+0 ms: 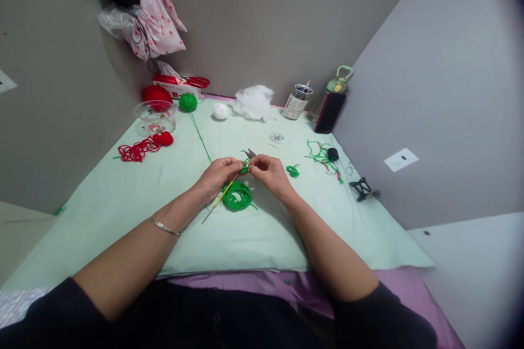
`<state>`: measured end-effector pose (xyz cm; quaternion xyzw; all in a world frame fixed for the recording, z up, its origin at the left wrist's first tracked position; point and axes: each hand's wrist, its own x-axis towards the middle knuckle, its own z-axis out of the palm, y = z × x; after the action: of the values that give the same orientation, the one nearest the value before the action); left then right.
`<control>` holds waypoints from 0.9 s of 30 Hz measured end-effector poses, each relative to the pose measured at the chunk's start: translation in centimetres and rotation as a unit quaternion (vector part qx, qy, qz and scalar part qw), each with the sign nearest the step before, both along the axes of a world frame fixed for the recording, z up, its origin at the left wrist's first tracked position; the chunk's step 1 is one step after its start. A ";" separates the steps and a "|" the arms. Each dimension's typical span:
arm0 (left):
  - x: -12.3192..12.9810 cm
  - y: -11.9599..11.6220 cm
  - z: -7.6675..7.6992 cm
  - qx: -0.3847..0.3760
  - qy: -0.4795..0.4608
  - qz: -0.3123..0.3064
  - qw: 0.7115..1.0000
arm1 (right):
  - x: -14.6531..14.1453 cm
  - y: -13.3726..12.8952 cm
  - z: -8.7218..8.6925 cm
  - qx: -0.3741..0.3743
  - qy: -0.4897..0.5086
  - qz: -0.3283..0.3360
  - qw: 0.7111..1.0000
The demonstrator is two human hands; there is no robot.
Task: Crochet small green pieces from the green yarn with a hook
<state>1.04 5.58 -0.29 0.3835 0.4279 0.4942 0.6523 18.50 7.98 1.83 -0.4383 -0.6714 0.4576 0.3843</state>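
Note:
Between my hands is a small green crochet piece [244, 167], and my left hand [221, 173] pinches it from the left. My right hand [268, 172] is closed at its right edge, fingertips pressed together; what they grip is too small to make out. A yellow-handled crochet hook [223, 194] slants down from under my left fingertips; whether it is held or lying there I cannot tell. Just below both hands lies a coil of green yarn [237, 197]. Dark scissor blades [250, 153] show behind my right fingers, their handles hidden.
Along the back stand a green yarn ball [188, 102], a white yarn ball [221, 111], white stuffing [254, 102], a pen tin [297, 103] and a bottle [338, 84]. Red yarn [137, 150] lies left. Green scraps [321, 154] and a black clip [363, 190] lie right.

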 end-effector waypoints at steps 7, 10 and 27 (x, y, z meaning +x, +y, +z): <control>-0.1 -0.2 0.5 -0.020 -0.029 -0.010 0.999 | 0.3 0.1 0.3 -0.030 0.023 0.006 0.999; -0.1 -0.2 0.6 -0.024 -0.033 -0.011 0.999 | 0.3 0.0 0.6 -0.031 0.026 0.012 0.999; 0.1 -0.4 0.6 0.006 0.000 0.011 1.000 | 0.0 -0.3 0.1 -0.001 -0.025 0.000 1.000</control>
<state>1.13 5.20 0.27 0.3830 0.4289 0.5039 0.6445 18.52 7.71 1.89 -0.4501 -0.6802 0.4470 0.3673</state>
